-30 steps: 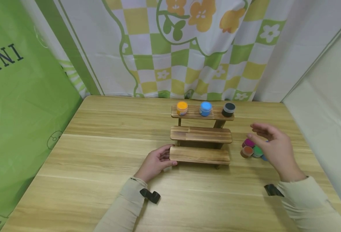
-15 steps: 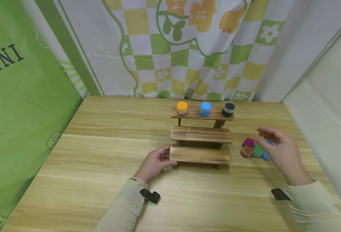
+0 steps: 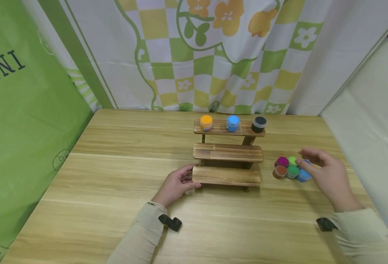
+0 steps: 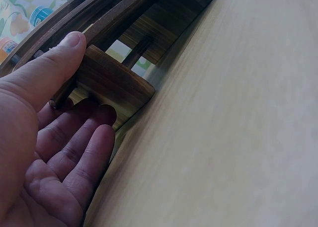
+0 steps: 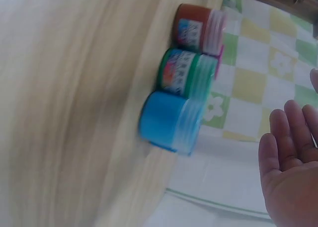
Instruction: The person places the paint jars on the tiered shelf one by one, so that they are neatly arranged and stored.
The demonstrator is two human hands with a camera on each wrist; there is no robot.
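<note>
A three-tier wooden display stand (image 3: 227,176) stands on the table. My left hand (image 3: 177,184) holds the left end of its lowest step; in the left wrist view the thumb (image 4: 71,43) lies along the step's edge and the fingers bend in beside the end panel. To the right of the stand sits a group of small paint jars: magenta (image 3: 282,162), brown (image 3: 280,172), green (image 3: 292,171), lime (image 3: 292,160) and blue (image 3: 303,175). My right hand (image 3: 329,178) hovers just right of them with nothing in it, fingers loosely bent, overlapping another blue jar behind.
On the stand's top step are an orange jar (image 3: 206,123), a light blue jar (image 3: 233,123) and a black jar (image 3: 258,124). A checked curtain (image 3: 210,73) hangs behind the table (image 3: 121,146), with a green cloth (image 3: 32,121) at the left and a pale cloth at the right.
My right hand has drawn back to the right, uncovering more of the paint jars, including the lime one. My left hand stays at the stand.
</note>
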